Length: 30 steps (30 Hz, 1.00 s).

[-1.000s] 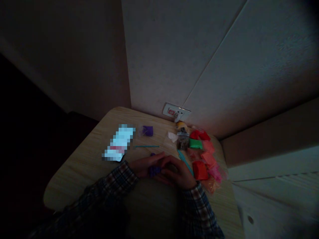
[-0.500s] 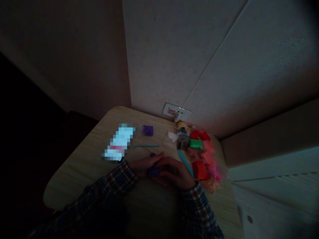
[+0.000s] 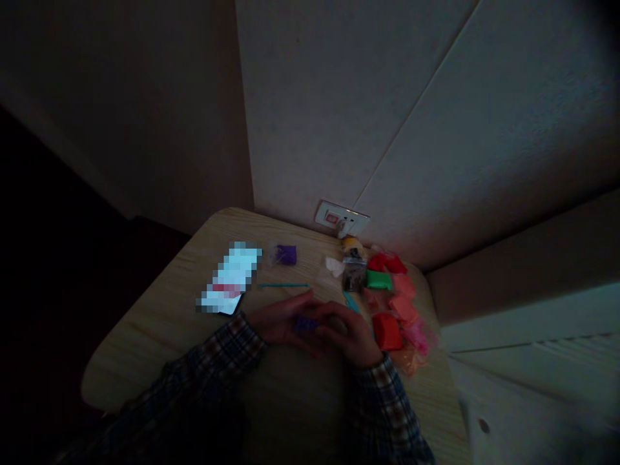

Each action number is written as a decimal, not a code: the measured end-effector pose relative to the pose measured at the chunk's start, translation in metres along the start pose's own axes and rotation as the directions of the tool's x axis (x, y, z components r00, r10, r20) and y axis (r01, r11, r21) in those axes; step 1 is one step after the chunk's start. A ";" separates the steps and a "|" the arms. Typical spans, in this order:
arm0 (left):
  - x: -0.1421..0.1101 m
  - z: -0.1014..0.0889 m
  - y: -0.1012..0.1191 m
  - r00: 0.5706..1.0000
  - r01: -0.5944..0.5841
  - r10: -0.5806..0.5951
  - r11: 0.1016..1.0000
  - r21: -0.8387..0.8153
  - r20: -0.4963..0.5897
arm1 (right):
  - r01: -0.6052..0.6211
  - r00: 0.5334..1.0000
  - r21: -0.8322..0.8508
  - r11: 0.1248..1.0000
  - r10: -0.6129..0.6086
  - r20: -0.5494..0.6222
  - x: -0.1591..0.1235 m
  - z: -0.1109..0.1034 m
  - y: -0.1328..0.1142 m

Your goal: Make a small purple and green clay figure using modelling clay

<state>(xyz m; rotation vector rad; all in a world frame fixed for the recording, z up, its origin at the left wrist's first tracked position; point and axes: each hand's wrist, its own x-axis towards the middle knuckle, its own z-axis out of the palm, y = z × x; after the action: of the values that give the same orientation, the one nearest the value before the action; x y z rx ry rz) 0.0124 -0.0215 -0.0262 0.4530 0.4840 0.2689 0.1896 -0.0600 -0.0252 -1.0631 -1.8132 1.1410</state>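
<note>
A lump of purple modelling clay (image 3: 306,324) lies between my two hands over the near part of the table. My left hand (image 3: 279,321) cradles it from the left, palm turned up, with the thumb stretched toward the right. From the other side my right hand (image 3: 352,336) bends its fingers in and pinches the lump's right end. The dim light blurs the clay's exact shape. Just beyond the hands lies a thin teal stick (image 3: 285,285). More teal tools (image 3: 351,301) are partly covered by my right hand.
A lit phone (image 3: 232,278) lies at the left on the wooden table (image 3: 145,342). Behind are a purple clay packet (image 3: 287,254) and a white piece (image 3: 334,265). Red (image 3: 387,331), green (image 3: 378,279) and pink packets (image 3: 404,309) crowd the right. A wall socket (image 3: 341,217) sits behind.
The purple clay has turned in my hands and now sits flatter, its upper end no longer sticking up past the left fingers. My right hand has shifted slightly up, covering more of the teal tools.
</note>
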 end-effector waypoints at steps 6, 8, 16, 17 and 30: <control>-0.004 0.007 0.005 0.979 -0.146 0.149 0.989 0.033 -0.137 | 0.072 0.968 -0.225 0.972 -0.123 -0.218 0.001 -0.005 -0.004; -0.004 0.008 0.005 0.964 -0.190 0.195 0.981 0.047 -0.183 | 0.098 0.955 -0.267 0.959 -0.166 -0.244 0.001 -0.004 -0.005; -0.003 0.009 0.006 0.923 -0.309 0.330 0.942 0.129 -0.198 | 0.108 0.913 -0.326 0.939 -0.223 -0.342 0.001 -0.001 -0.011; -0.004 0.009 0.007 0.918 -0.321 0.344 0.936 0.142 -0.197 | 0.110 0.909 -0.324 0.940 -0.227 -0.349 0.001 -0.001 -0.011; -0.002 0.012 0.010 0.862 -0.387 0.458 0.871 0.301 -0.217 | 0.137 0.926 -0.274 0.952 -0.222 -0.307 0.000 -0.003 -0.014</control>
<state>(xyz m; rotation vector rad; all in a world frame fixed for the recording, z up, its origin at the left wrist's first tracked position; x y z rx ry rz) 0.0148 -0.0182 -0.0115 0.7760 0.7000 0.7167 0.1888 -0.0625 -0.0115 -1.1255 -1.7632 0.5897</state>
